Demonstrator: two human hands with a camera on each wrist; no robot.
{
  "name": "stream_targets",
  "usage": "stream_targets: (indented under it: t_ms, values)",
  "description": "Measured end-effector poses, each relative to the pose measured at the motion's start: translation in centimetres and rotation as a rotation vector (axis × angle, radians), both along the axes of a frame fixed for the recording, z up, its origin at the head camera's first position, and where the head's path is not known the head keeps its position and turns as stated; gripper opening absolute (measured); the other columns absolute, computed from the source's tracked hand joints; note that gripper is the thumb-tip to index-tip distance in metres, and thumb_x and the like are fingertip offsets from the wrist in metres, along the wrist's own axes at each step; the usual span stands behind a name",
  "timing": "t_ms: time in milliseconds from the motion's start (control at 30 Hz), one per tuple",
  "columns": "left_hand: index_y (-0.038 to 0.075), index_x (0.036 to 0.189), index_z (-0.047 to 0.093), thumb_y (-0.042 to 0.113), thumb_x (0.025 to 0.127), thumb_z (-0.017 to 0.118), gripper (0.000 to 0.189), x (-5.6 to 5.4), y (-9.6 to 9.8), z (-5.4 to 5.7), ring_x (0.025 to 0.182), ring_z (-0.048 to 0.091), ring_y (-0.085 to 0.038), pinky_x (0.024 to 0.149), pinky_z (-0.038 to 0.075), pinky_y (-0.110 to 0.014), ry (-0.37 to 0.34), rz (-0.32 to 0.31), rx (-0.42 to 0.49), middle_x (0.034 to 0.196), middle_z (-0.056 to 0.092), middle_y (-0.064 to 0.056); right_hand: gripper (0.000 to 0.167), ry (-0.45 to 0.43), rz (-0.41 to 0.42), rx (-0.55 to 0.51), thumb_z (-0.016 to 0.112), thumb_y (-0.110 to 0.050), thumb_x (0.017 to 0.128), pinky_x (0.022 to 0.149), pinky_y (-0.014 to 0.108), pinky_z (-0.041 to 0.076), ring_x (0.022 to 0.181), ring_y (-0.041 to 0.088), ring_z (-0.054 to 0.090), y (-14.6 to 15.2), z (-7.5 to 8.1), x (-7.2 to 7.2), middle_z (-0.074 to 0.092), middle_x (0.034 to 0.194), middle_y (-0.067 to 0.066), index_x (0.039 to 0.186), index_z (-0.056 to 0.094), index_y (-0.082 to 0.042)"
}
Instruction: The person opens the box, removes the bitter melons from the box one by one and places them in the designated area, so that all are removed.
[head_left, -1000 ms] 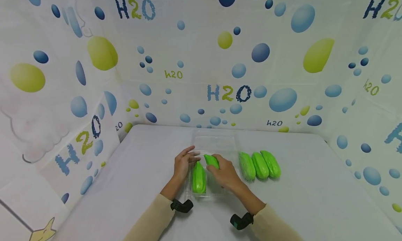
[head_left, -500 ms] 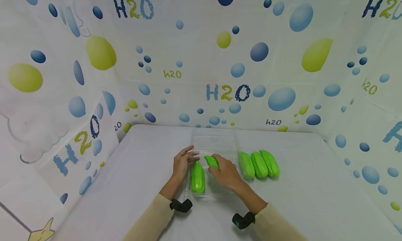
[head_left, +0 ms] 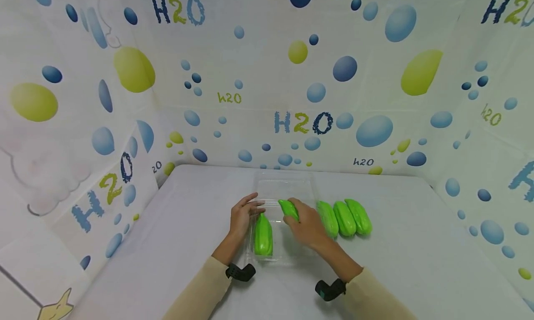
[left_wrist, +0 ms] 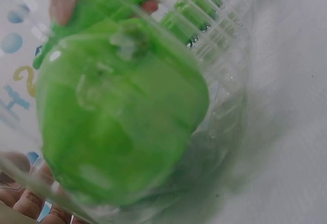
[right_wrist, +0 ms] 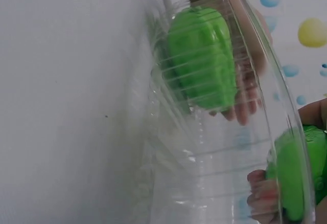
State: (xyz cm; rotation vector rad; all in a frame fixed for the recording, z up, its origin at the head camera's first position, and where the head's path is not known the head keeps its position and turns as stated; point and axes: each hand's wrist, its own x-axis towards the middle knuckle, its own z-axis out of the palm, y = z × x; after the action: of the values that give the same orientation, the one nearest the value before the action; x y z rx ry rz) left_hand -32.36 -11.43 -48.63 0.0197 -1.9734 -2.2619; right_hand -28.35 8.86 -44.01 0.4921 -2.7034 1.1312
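Note:
A clear plastic clamshell box [head_left: 285,258] stands on the table with its lid [head_left: 285,187] folded back. Along the box's left side lies one bright green, ridged, gourd-like vegetable [head_left: 263,236], its narrow end pointing away; it fills much of the left wrist view [left_wrist: 122,116]. My left hand [head_left: 242,220] rests at the left rim, fingers fairly straight across the box's back left corner. Over the right half of the box, my right hand [head_left: 308,225] grips a second green vegetable [head_left: 289,210], thumb on the near side; its lower part is hidden by the hand.
Three more green vegetables lie side by side right of the box: a left one [head_left: 328,219], partly behind my right hand, a middle one [head_left: 345,219] and a right one [head_left: 359,217]. A white cloth covers the table [head_left: 187,204]. Printed curtains [head_left: 250,46] enclose the back and sides.
My right hand has moved a little to the right and away from me with the green vegetable in its grip. The left hand and the vegetable beside it have stayed put.

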Motion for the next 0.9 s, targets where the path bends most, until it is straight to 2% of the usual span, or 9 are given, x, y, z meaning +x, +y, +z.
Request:
stream_targets:
  t_ms: [133,267,400,567,633,767,900]
  values:
    - [-0.004,0.140,0.056,0.002,0.100,0.044,0.042,-0.1,0.0,0.0,0.091,0.075,-0.024,0.080,0.056,-0.028,0.003,0.002,0.006,0.119,0.070,-0.025,0.051,0.018,-0.019,0.018,0.061,-0.022,0.096,0.069,0.034,0.046,0.078,0.015,0.053,0.5,0.2,0.0,0.064,0.099,0.003,0.143,0.054,-0.004]
    - [-0.005,0.140,0.056,0.000,0.100,0.044,0.042,-0.1,0.0,0.0,0.091,0.075,-0.025,0.077,0.055,-0.025,-0.003,-0.003,0.024,0.120,0.070,-0.026,0.053,0.022,-0.040,0.036,0.062,-0.024,0.096,0.073,0.035,0.047,0.082,0.017,0.054,0.9,0.3,0.0,0.066,0.107,0.005,0.145,0.053,-0.005]
    - [-0.006,0.140,0.054,-0.001,0.100,0.043,0.042,-0.2,-0.1,0.0,0.097,0.074,-0.034,0.078,0.055,-0.028,-0.008,-0.022,0.026,0.121,0.068,-0.028,0.052,0.048,-0.060,0.051,0.063,-0.023,0.095,0.073,0.036,0.046,0.082,0.017,0.054,1.4,0.4,-0.1,0.066,0.105,0.004,0.144,0.054,-0.007]
    - [-0.008,0.139,0.054,-0.003,0.100,0.041,0.042,-0.3,-0.3,0.0,0.104,0.069,-0.046,0.086,0.057,-0.040,-0.009,-0.043,0.007,0.123,0.065,-0.033,0.051,0.074,-0.085,0.057,0.065,-0.024,0.095,0.070,0.035,0.045,0.079,0.017,0.054,2.1,0.5,-0.3,0.065,0.098,0.004,0.143,0.055,-0.008]
    - [-0.007,0.139,0.055,-0.002,0.101,0.041,0.041,-0.3,-0.3,0.1,0.104,0.069,-0.045,0.087,0.057,-0.041,-0.010,-0.042,0.004,0.123,0.065,-0.033,0.050,0.080,-0.097,0.055,0.065,-0.023,0.095,0.068,0.035,0.045,0.077,0.017,0.053,2.5,0.4,-0.5,0.064,0.095,0.004,0.142,0.056,-0.009]
    - [-0.004,0.139,0.056,0.002,0.102,0.043,0.040,-0.1,-0.2,0.1,0.099,0.073,-0.036,0.086,0.057,-0.035,-0.011,-0.024,0.006,0.122,0.067,-0.029,0.047,0.096,-0.097,0.039,0.065,-0.020,0.095,0.067,0.033,0.044,0.077,0.017,0.053,3.2,0.5,-1.0,0.063,0.093,0.004,0.139,0.057,-0.008]
    - [-0.004,0.140,0.056,0.003,0.102,0.044,0.041,0.0,-0.1,0.1,0.096,0.075,-0.030,0.085,0.057,-0.033,-0.006,-0.011,0.004,0.121,0.069,-0.027,0.049,0.109,-0.099,0.040,0.065,-0.019,0.095,0.069,0.035,0.045,0.079,0.019,0.054,4.0,1.1,-1.1,0.065,0.098,0.007,0.140,0.056,-0.005]
